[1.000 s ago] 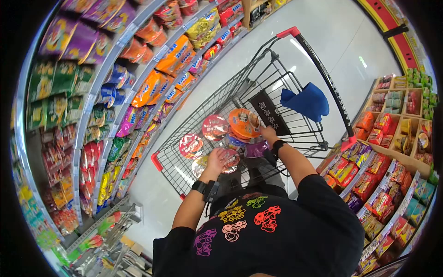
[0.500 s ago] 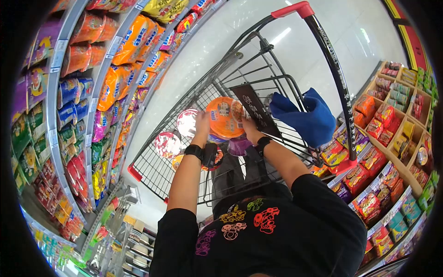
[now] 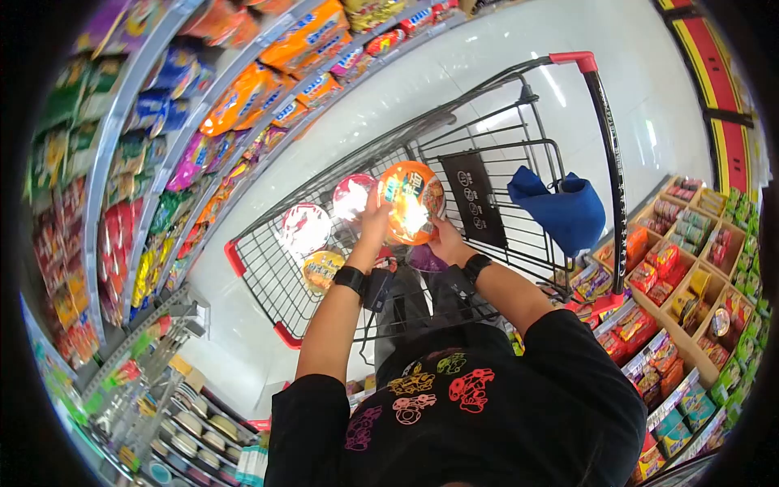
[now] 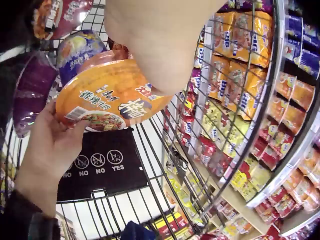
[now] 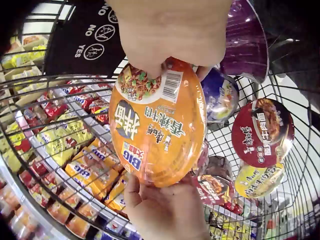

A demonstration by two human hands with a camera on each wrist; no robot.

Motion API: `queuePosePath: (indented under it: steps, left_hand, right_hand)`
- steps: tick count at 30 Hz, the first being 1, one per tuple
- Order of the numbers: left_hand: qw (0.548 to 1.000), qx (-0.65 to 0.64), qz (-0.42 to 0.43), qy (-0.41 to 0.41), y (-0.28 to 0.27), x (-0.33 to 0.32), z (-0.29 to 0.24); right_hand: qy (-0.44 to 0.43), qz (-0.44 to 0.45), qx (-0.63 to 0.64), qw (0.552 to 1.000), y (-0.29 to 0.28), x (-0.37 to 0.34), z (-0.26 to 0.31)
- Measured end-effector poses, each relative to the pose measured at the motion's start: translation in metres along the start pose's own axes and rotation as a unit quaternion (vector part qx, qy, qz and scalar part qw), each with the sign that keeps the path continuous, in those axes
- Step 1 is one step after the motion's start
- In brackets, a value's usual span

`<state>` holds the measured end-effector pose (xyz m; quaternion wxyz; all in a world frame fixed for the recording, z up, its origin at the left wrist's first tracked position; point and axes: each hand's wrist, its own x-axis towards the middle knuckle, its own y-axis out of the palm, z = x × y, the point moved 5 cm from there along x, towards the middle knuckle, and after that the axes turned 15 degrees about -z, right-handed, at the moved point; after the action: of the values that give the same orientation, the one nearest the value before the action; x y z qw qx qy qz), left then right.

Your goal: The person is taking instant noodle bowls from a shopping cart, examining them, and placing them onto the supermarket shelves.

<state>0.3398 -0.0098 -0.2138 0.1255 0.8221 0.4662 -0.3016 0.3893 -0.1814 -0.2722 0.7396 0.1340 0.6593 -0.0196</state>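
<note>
Both hands hold an orange instant noodle bowl (image 3: 412,195) above the shopping cart. My left hand (image 3: 376,219) grips its left rim, by the BIG lettering. On the opposite rim, beside the printed noodle picture and barcode, my right hand (image 3: 445,243) has its thumb and fingers round the edge. The bowl's lid shows wholly in the right wrist view. Beneath and around it in the cart are a purple bowl (image 5: 245,42), a blue bowl (image 5: 220,95), a dark red bowl (image 5: 262,132) and a yellow bowl (image 5: 257,180). Another red-and-white lid (image 3: 305,229) lies toward the cart's far left.
The cart's wire basket (image 3: 268,284) surrounds the bowls. A black sign panel (image 3: 471,199) and a blue cloth (image 3: 560,211) hang near the red-ended handle (image 3: 604,130). Shelves of packaged noodles (image 3: 243,97) run along the left, and bins of snacks (image 3: 690,268) stand at right.
My left hand has left the lids at the cart's left and taken the orange bowl's left rim. The right hand keeps hold of the bowl throughout. The view has shifted over the cart.
</note>
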Motion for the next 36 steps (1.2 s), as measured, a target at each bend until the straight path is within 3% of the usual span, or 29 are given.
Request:
queuePosePath:
  steps: [3,4,7,9,10,12,15,17,20,22,25,26,29,33,34,36]
  left_hand:
    - [0.996,-0.021,0.039,0.081,-0.026,-0.035,-0.021]
    - [0.994,-0.093,0.028,0.048,-0.034,-0.056,-0.03]
    - [0.987,-0.146,0.044,0.05,-0.074,-0.108,-0.041]
    - [0.985,-0.126,0.02,0.117,-0.105,-0.143,-0.052]
    - [0.985,-0.141,0.034,0.095,-0.121,-0.174,-0.077]
    - [0.967,-0.102,-0.022,0.233,-0.16,-0.199,-0.08]
    - [0.933,-0.027,-0.085,0.35,-0.217,-0.248,-0.104]
    - [0.915,-0.051,-0.113,0.384,-0.248,-0.288,-0.121]
    - [0.883,-0.151,-0.151,0.418,-0.286,-0.337,-0.143]
    - [0.869,-0.265,-0.152,0.389,-0.309,-0.368,-0.154]
    - [0.821,-0.392,-0.166,0.379,-0.343,-0.402,-0.164]
    - [0.805,-0.423,-0.172,0.378,-0.347,-0.414,-0.167]
    - [0.756,-0.484,-0.175,0.404,-0.369,-0.444,-0.174]
    - [0.712,-0.532,-0.137,0.438,-0.387,-0.475,-0.183]
    - [0.706,-0.546,-0.136,0.429,-0.389,-0.479,-0.184]
    - [0.698,-0.568,-0.107,0.422,-0.39,-0.481,-0.185]
  right_hand:
    - [-0.032,0.057,-0.032,0.997,-0.001,-0.021,-0.011]
    - [-0.044,0.093,-0.058,0.993,0.008,-0.047,-0.012]
    - [-0.072,0.145,-0.109,0.981,0.015,-0.098,-0.027]
    - [-0.065,0.18,-0.115,0.975,0.022,-0.133,-0.044]
    - [-0.088,0.208,-0.127,0.966,0.031,-0.164,-0.051]
    - [-0.113,0.235,-0.162,0.952,0.048,-0.213,-0.07]
    - [-0.177,0.288,-0.217,0.916,0.077,-0.276,-0.105]
    - [-0.24,0.374,-0.231,0.865,0.101,-0.32,-0.132]
    - [-0.298,0.421,-0.232,0.825,0.123,-0.364,-0.165]
    - [-0.336,0.458,-0.24,0.788,0.137,-0.4,-0.19]
    - [-0.372,0.519,-0.265,0.722,0.146,-0.443,-0.224]
    - [-0.345,0.561,-0.267,0.703,0.147,-0.458,-0.23]
    - [-0.368,0.575,-0.279,0.675,0.145,-0.503,-0.259]
    - [-0.463,0.665,-0.274,0.519,0.137,-0.556,-0.273]
    - [-0.436,0.681,-0.301,0.506,0.129,-0.567,-0.275]
    - [-0.475,0.704,-0.293,0.439,0.13,-0.56,-0.271]
